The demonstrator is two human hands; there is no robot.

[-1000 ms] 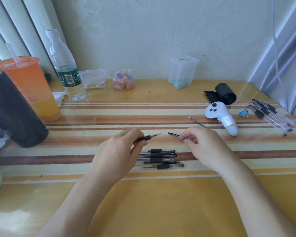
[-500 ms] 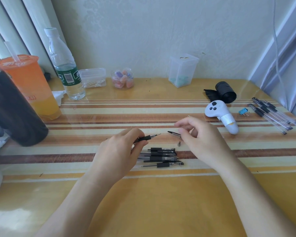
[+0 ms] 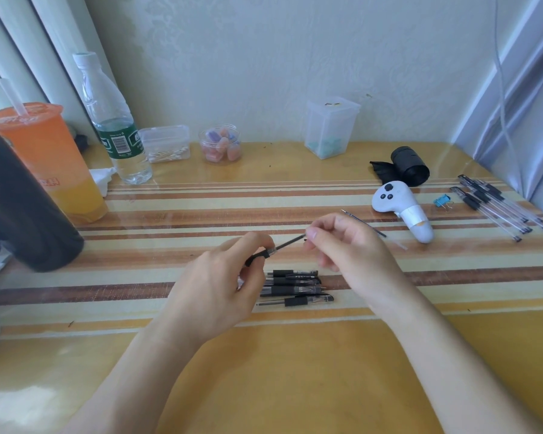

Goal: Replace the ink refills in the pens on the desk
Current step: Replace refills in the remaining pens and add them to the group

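Pen barrel (image 3: 257, 257): held in the air above the striped worktop (image 3: 170, 211), gripped by the curled fingers of the left hand (image 3: 220, 283).
Refill (image 3: 290, 242): dark, sticking out of the barrel's clear end; the right hand (image 3: 351, 249) pinches its far tip between thumb and forefinger.
Black pens (image 3: 295, 286): a pile on the worktop just below the hands.
Loose refill (image 3: 369, 226): lying behind the right hand.
Square clear tub (image 3: 331, 126): teal bits at the bottom.
Round jar (image 3: 221, 144): pink and purple pieces.
Flat box (image 3: 166, 144): cotton swabs.
Water bottle (image 3: 113, 120): water low.
Orange cup (image 3: 44, 158): straw, part-full drink.
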